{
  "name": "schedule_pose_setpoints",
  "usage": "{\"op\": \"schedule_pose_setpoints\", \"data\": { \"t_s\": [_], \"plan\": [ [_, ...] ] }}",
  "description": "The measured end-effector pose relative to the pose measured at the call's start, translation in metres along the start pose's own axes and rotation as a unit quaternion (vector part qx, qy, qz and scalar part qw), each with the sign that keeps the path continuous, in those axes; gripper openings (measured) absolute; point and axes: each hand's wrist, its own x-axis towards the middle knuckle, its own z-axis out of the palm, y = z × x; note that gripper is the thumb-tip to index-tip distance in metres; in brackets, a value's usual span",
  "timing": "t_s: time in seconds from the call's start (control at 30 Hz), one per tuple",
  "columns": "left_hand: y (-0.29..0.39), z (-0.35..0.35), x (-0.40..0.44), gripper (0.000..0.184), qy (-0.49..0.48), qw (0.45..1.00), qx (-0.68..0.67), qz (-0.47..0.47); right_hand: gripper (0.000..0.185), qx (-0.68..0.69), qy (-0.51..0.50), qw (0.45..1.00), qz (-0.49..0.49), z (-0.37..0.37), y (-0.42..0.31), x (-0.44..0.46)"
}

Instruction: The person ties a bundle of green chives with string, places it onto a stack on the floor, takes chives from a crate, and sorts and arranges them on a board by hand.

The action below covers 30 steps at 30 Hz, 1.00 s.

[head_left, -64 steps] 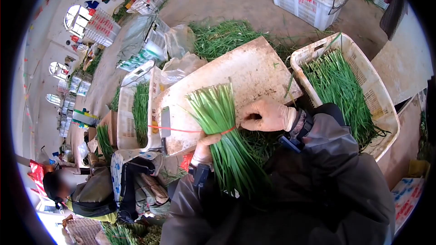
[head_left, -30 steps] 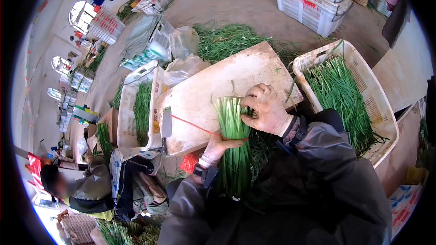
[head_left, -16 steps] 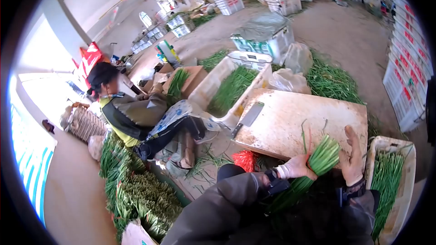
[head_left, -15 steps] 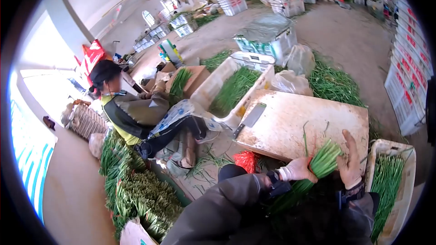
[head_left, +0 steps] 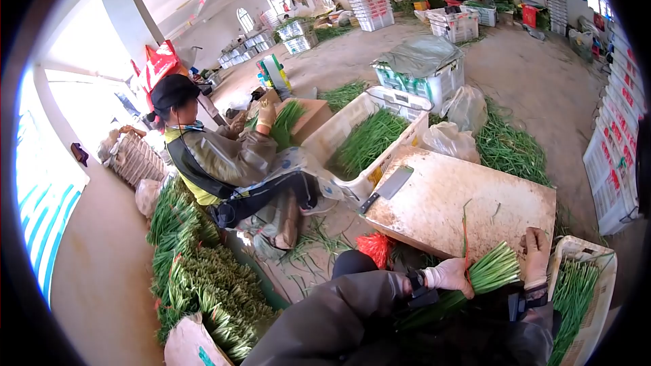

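My left hand point(head_left: 450, 277), in a pale glove, is wrapped around a bundle of long green stems point(head_left: 494, 268). The pale cut ends point right, over the near edge of a worn white board point(head_left: 468, 196). A thin red strand point(head_left: 466, 240) rises beside my left fingers. Just past the cut ends is my right hand point(head_left: 536, 255), its fingers curled together at the board's front right corner. Whatever they may pinch is too small to make out. A cleaver point(head_left: 390, 185) lies on the board's left side.
A crate of stems point(head_left: 576, 291) stands at my right, and a bigger white crate point(head_left: 413, 137) beyond the board. Tied bundles point(head_left: 217, 285) are heaped at left. A co-worker point(head_left: 203, 142) sits there holding stems. Red strips point(head_left: 375, 248) lie below the board; stacked crates point(head_left: 614, 156) stand right.
My right hand has gone from spread fingers to curled ones, and the bundle tilts flatter. The view has shifted, and the co-worker's gloved hand is now raised over the stems.
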Motion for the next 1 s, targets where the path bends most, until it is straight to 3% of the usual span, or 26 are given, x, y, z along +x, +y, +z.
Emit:
{"op": "schedule_pose_setpoints", "data": {
  "t_s": [0.07, 0.1, 0.13, 0.23, 0.33, 0.4, 0.5, 0.57, 0.73, 0.83, 1.0],
  "plan": [
    [-0.009, -0.002, 0.003, 0.068, -0.015, 0.998, -0.059, 0.006, 0.031, 0.086, -0.011, 0.989, 0.116, 0.001, -0.014, -0.011],
    [0.030, -0.005, -0.015, 0.068, -0.010, 0.999, -0.052, 0.010, 0.033, 0.128, -0.016, 0.976, 0.174, 0.006, -0.029, -0.018],
    [0.060, -0.007, -0.029, 0.068, -0.004, 0.999, -0.044, 0.014, 0.034, 0.146, -0.109, 0.971, 0.156, 0.001, -0.023, -0.016],
    [0.082, -0.013, -0.040, 0.064, 0.010, 0.993, -0.114, 0.008, 0.031, 0.217, -0.039, 0.968, 0.124, -0.009, -0.002, -0.003],
    [0.098, -0.022, -0.051, 0.060, 0.011, 0.985, -0.173, -0.003, 0.022, 0.181, 0.020, 0.978, 0.105, -0.036, 0.005, 0.015],
    [0.087, -0.029, -0.049, 0.057, 0.009, 0.973, -0.227, 0.040, 0.027, 0.168, 0.033, 0.983, 0.068, -0.036, 0.004, 0.016],
    [0.072, -0.043, -0.046, 0.060, 0.034, 0.953, -0.296, 0.061, 0.032, 0.121, -0.006, 0.988, 0.092, -0.017, -0.012, 0.000],
    [0.097, -0.045, -0.059, 0.063, 0.089, 0.928, -0.354, 0.074, 0.049, 0.089, -0.114, 0.984, 0.106, -0.008, -0.006, -0.007],
    [0.087, -0.047, -0.055, 0.067, 0.066, 0.892, -0.440, 0.084, 0.076, 0.121, -0.348, 0.925, 0.090, 0.022, -0.019, -0.037],
    [0.074, -0.044, -0.046, 0.065, 0.061, 0.875, -0.478, 0.058, 0.093, 0.125, -0.403, 0.906, 0.033, 0.046, -0.021, -0.054],
    [0.064, -0.036, -0.033, 0.055, 0.129, 0.868, -0.479, 0.019, 0.113, 0.119, -0.385, 0.913, 0.069, 0.078, -0.013, -0.072]
  ]
}}
